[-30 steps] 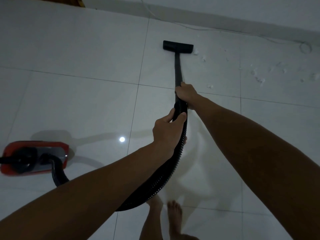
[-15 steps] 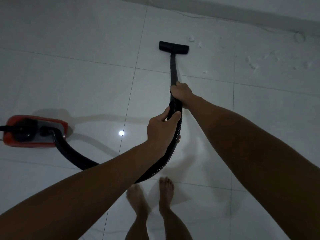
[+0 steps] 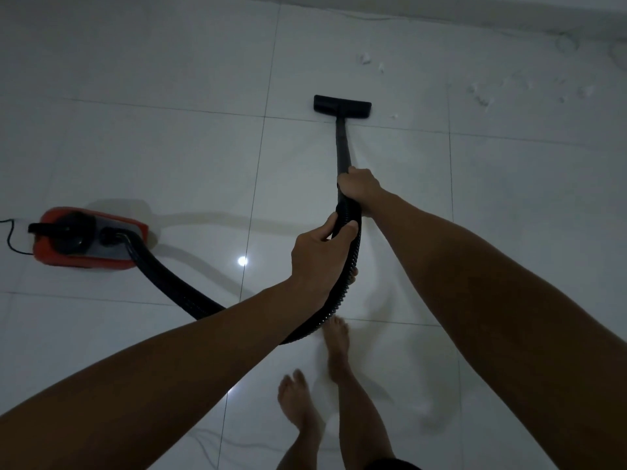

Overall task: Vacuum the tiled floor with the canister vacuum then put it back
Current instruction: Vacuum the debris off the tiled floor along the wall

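A red canister vacuum [image 3: 84,242] sits on the white tiled floor [image 3: 169,147] at the left. Its black ribbed hose [image 3: 176,286] curves from the canister under my left arm and up to a black wand [image 3: 342,147]. The wand ends in a flat black floor nozzle [image 3: 342,106] resting on a tile joint. My right hand [image 3: 359,189] grips the wand where it meets the hose. My left hand [image 3: 319,259] grips the hose just below it. White debris bits [image 3: 478,93] lie to the right of the nozzle.
A wall skirting [image 3: 475,11] runs along the far top edge with a thin white cable [image 3: 373,18] beside it. The vacuum's black power cord [image 3: 12,239] leaves at the far left. My bare feet [image 3: 319,374] stand on the tiles below the hose.
The nozzle has been drawn back toward me, away from the wall. I have stepped backward, so the canister and more of the hose now show further into view.
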